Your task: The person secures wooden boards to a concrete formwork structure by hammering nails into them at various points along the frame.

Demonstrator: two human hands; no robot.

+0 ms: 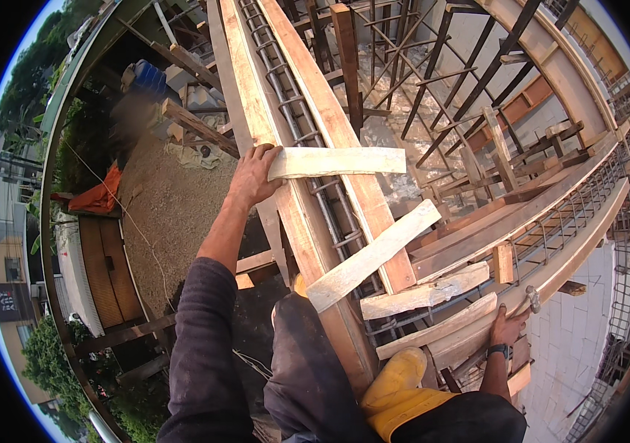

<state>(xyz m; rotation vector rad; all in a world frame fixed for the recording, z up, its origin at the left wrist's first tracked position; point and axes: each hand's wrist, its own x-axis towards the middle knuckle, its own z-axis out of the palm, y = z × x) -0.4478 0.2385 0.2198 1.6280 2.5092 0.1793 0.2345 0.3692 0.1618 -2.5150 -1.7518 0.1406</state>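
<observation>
My left hand (256, 175) grips the left end of a short pale board (341, 161), which lies across a long wooden beam form (333, 96). Inside that form runs a steel rebar cage (296, 111). At the lower right my right hand (508, 326), with a dark wristband, rests at the edge of the curved form (470, 336), closed on a hammer. The hammer's metal head (533, 298) shows beyond the fingers; its handle is mostly hidden. Between my hands lie a slanting pale board (374, 256), a rough short board (426, 290) and another strip (437, 325).
My yellow boots (402, 369) are close to the forms. A small wood block (503, 263) stands on the curved form over rebar. Timber props (347, 66) and dark poles rise at the far right. Gravel ground (156, 221) lies well below on the left.
</observation>
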